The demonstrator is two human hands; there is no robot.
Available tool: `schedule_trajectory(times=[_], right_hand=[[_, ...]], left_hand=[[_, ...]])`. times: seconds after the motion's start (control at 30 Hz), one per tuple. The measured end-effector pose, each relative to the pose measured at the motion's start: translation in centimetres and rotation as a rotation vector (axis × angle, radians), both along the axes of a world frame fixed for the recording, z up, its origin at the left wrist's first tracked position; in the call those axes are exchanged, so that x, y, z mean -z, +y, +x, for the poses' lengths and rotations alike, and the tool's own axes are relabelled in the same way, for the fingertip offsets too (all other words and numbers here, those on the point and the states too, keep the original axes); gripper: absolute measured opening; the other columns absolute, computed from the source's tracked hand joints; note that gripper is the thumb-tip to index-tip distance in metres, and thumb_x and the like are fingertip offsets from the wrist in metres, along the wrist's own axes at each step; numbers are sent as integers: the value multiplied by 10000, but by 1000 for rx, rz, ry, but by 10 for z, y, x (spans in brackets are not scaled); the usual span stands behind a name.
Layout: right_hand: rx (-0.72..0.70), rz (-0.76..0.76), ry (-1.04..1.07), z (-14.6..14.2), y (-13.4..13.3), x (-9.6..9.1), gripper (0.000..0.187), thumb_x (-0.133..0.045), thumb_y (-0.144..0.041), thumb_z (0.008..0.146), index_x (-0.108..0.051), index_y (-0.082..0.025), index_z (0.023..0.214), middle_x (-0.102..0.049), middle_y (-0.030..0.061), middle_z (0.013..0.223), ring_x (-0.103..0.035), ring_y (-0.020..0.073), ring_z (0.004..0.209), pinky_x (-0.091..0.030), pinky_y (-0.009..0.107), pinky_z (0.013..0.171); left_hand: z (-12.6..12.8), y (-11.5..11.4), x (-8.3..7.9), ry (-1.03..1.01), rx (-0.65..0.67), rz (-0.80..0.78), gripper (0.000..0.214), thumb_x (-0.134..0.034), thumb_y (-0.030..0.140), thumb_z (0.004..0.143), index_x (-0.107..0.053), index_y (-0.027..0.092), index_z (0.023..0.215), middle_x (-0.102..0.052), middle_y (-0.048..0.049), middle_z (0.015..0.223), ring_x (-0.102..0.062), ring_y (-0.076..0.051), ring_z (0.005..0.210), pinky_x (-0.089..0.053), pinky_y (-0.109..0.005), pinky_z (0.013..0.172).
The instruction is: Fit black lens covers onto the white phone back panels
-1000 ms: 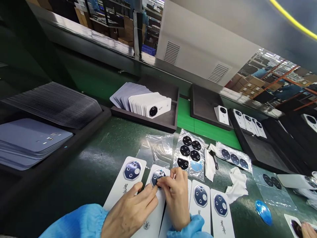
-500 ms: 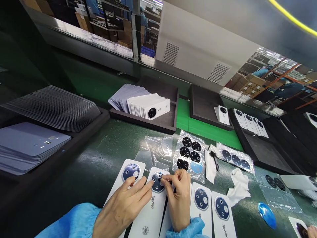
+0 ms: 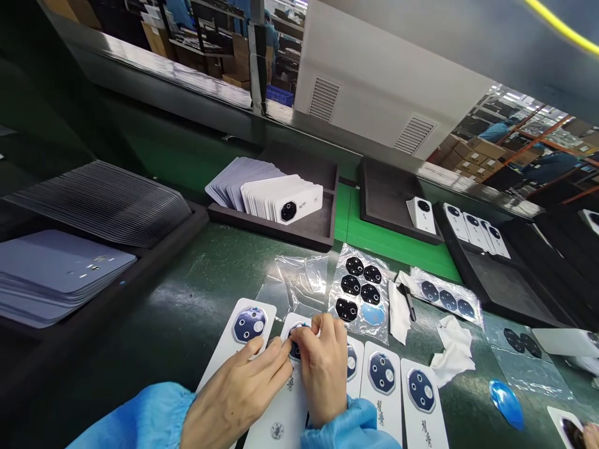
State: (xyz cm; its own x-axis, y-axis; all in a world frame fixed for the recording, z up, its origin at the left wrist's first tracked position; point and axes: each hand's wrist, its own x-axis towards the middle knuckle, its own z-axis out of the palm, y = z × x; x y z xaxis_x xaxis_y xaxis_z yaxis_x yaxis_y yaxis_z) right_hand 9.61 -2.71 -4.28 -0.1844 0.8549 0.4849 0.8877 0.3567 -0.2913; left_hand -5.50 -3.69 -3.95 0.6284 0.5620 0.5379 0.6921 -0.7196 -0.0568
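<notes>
Several white phone back panels lie in a row on the bench, each with a dark blue octagonal camera plate. My left hand [image 3: 246, 386] lies across the second panel [image 3: 276, 415], its fingers stretched out and their tips at the edge of that panel's camera plate [image 3: 296, 352]. Over the same plate, my right hand [image 3: 325, 368] is closed in a pinch; what its fingertips hold, if anything, is hidden. Left of them is another panel [image 3: 222, 365]. To the right lie more panels, one with a plainly visible camera plate [image 3: 382, 373].
Beyond the hands is a clear bag [image 3: 350, 299] of black octagonal plates, beside white cloths [image 3: 452, 349] and a black pen-like tool [image 3: 407, 302]. Dark trays [image 3: 299, 234] of panels line the back; grey sheets [image 3: 65, 262] stack at left. Another person's hand [image 3: 590, 434] shows at lower right.
My right hand has moved left and slightly up over the camera plate, uncovering more of the third panel. My left hand has shifted only slightly.
</notes>
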Motion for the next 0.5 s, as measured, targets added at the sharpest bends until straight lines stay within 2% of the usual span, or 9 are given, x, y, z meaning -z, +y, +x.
schedule_trajectory(times=[0.13, 0.27, 0.5], right_hand=[[25, 15, 64, 2, 0, -2, 218, -503, -75, 876, -629, -203, 752, -461, 27, 784, -421, 166, 726, -398, 269, 604], [10, 26, 0, 1, 0, -3, 235, -490, -90, 894, -615, -199, 728, -462, 24, 765, -407, 164, 708, -382, 277, 602], [30, 41, -11, 2, 0, -4, 231, -498, -75, 888, -616, -196, 730, -457, 22, 763, -396, 162, 709, -367, 275, 607]], left_hand=[[0, -1, -1, 16, -3, 11, 410, -269, -19, 898, -636, 163, 878, -714, -44, 970, -584, -151, 950, -339, -334, 898], [0, -1, -3, 75, -6, 0, 417, -262, -19, 889, -639, 159, 890, -711, -59, 976, -575, -166, 985, -340, -347, 906], [1, -1, -1, 64, -3, 2, 408, -269, -21, 874, -634, 160, 866, -705, -64, 976, -573, -168, 981, -340, -342, 912]])
